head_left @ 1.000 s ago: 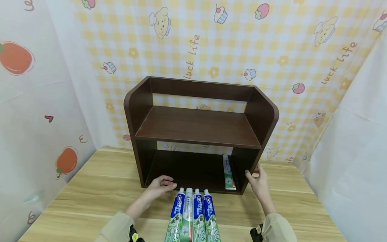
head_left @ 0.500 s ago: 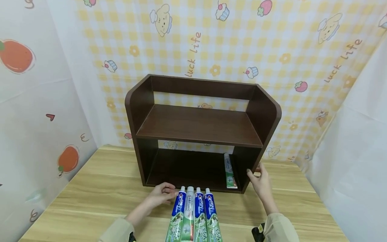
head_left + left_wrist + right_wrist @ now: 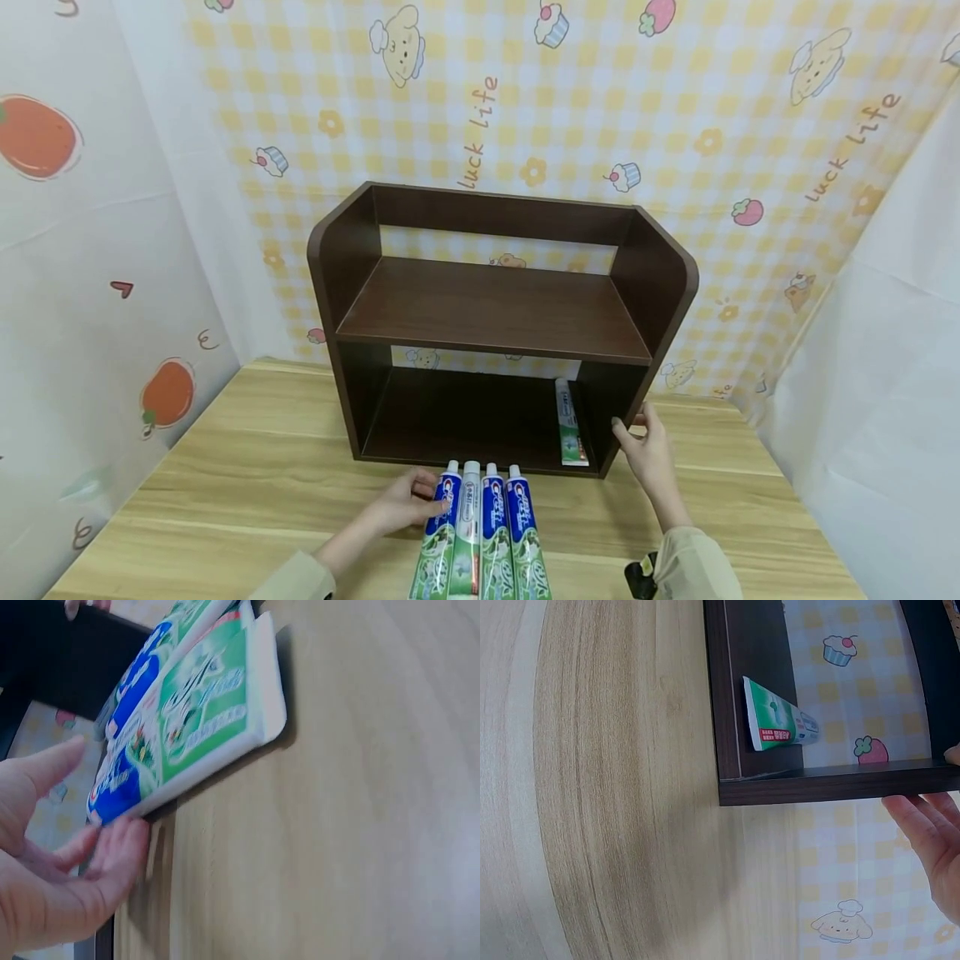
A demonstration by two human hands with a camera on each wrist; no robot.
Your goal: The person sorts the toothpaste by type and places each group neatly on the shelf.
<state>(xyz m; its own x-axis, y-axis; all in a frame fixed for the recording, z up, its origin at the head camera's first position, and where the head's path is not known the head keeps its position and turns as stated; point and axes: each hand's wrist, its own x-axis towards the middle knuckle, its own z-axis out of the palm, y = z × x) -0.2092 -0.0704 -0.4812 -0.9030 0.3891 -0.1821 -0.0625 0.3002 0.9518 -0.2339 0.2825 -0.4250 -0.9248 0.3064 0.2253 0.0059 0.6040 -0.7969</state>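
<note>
In the head view, my left hand (image 3: pixel 405 502) is at the cap end of the leftmost blue-and-green toothpaste tube (image 3: pixel 437 533). Its fingertips meet the tube's edge in the left wrist view, while the thumb stands apart above. Beside that tube lie a white-and-green tube (image 3: pixel 466 533) and more blue-and-green tubes (image 3: pixel 496 533), caps toward the shelf. My right hand (image 3: pixel 651 457) grips the right side panel of a dark brown two-tier shelf (image 3: pixel 487 308), thumb on the inner side and fingers outside. One white-and-green tube (image 3: pixel 572 425) lies on the lower tier at the right.
A light wooden table (image 3: pixel 247 467) carries the shelf and the row of tubes. Behind stands a yellow checked cloth backdrop (image 3: pixel 540 108), with white cloth on the left (image 3: pixel 90 275) and right.
My left hand has moved from the shelf's front edge toward me and to the leftmost tube. The right hand keeps its hold on the shelf. The view has shifted slightly.
</note>
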